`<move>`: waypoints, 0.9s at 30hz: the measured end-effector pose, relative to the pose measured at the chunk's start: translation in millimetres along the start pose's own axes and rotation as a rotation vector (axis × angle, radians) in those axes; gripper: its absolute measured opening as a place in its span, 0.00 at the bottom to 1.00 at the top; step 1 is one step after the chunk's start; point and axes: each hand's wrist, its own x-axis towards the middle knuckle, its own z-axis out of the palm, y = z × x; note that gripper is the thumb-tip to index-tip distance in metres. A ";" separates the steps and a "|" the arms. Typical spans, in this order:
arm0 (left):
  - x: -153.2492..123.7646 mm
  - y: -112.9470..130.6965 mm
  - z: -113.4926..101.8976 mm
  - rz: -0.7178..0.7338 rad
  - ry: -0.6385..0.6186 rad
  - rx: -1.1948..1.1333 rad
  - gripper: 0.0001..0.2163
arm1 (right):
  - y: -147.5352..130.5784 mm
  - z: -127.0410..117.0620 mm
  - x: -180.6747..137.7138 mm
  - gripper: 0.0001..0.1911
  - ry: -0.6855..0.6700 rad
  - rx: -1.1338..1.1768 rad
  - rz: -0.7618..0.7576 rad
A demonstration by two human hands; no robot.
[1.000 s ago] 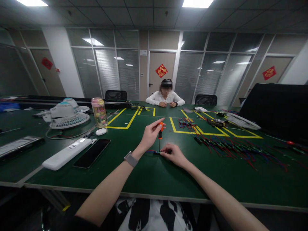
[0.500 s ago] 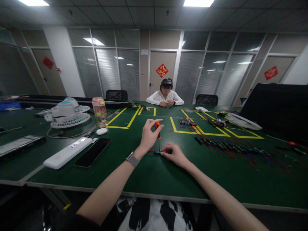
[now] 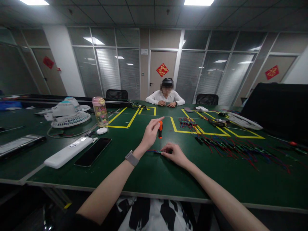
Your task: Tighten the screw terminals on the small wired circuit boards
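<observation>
An orange and black screwdriver stands almost upright in front of me. My left hand, with a watch on its wrist, has its fingers closed at the top of the handle. The shaft's tip meets a small green circuit board lying on the table, with red and blue wires running off to its left. From the right, my right hand pinches the board's end between thumb and fingers. What the left thumb does is partly hidden behind the hand.
Several wired circuit boards spread across the green table on the right, with another bunch inside yellow tape. A phone, white power strip, bottle and fan lie left. A person sits opposite.
My left fingers have shifted from around the screwdriver handle to its top left, so more of the handle shows. My right hand stays on the circuit board.
</observation>
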 end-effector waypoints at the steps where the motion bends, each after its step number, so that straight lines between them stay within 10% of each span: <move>1: 0.4 0.8 0.1 -0.031 -0.029 -0.070 0.15 | -0.4 -0.2 -0.1 0.06 0.000 0.001 0.000; 27: 0.4 2.8 0.7 -0.082 -0.101 -0.152 0.16 | 1.9 1.1 0.2 0.08 -0.022 -0.006 -0.019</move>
